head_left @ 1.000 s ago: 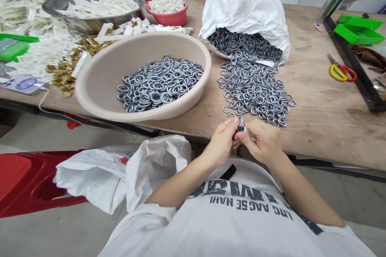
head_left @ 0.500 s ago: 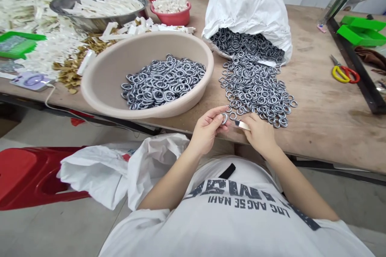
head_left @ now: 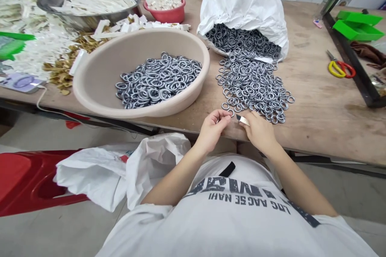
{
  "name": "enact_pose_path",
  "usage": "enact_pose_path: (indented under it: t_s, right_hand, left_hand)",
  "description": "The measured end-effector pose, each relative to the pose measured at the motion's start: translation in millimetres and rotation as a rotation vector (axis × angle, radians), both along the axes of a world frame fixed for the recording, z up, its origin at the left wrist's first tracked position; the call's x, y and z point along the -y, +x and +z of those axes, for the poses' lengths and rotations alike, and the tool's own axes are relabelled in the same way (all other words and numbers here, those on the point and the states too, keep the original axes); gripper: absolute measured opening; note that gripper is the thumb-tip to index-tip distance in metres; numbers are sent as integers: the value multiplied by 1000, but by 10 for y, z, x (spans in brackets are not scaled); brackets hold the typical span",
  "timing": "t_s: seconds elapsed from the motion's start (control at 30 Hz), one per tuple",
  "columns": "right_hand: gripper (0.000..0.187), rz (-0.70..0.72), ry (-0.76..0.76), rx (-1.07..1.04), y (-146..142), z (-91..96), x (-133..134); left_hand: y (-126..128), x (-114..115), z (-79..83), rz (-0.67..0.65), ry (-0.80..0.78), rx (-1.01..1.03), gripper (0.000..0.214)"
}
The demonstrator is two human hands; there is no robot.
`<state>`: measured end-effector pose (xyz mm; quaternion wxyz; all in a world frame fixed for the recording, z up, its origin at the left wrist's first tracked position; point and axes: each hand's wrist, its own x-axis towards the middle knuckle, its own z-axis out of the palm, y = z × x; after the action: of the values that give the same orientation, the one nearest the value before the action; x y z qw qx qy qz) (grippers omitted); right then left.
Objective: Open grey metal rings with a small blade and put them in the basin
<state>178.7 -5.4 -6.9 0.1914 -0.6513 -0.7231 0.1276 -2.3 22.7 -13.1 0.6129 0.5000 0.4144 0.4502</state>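
Observation:
My left hand [head_left: 213,129] is at the table's front edge, its fingers curled and the thumb tip against the index finger. A sliver of grey shows among those fingers, but what they hold is mostly hidden. Right at its fingertips lies a grey metallic-looking ring [head_left: 230,113]. My right hand [head_left: 259,129] is closed around a small knife [head_left: 243,120] with a dark, slanted tip and a pale body, the tip pointing left toward my other hand. Just beyond both hands spreads a loose pile of grey rings [head_left: 253,84].
Behind the pile a white sack [head_left: 241,0] spills more rings. On the left stands a beige basin [head_left: 93,80] part-filled with rings. Scissors [head_left: 340,69] and green trays [head_left: 357,28] are at right. White pieces, a steel bowl [head_left: 99,20] and a red bowl [head_left: 169,15] sit at back left.
The grey ring plainly visible in my left fingers before is now mostly out of sight. Those fingers have curled in and the thumb has moved nearer the table rings. My right hand keeps the knife.

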Motion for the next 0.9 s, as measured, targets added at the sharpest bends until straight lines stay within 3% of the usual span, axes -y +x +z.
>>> enact_pose_path:
  t_s: [0.17, 0.27, 0.37, 0.5, 0.63, 0.73, 0.9]
  right_hand:
    - [27, 118, -206, -909, -84, 105, 51]
    - [27, 65, -181, -1119, -186, 161, 113]
    - [22, 79, -1, -1095, -245, 208, 145]
    - [21, 121, 107, -918, -240, 249, 141]
    - [24, 160, 238, -708, -220, 252, 129]
    - [23, 143, 259, -655, -215, 246, 128]
    - [25, 167, 305, -499, -211, 260, 199]
  left_hand:
    - [51, 103, 70, -37, 401, -330, 24]
    - [107, 166, 115, -15, 371, -278, 28]
    - [149, 216, 129, -61, 155, -21, 40]
    - [182, 282, 152, -141, -115, 273, 42]
    - [200, 321, 182, -104, -151, 317, 39]
    - [202, 316, 190, -66, -146, 290, 41]
    - [180, 297, 216, -34, -274, 332, 43]
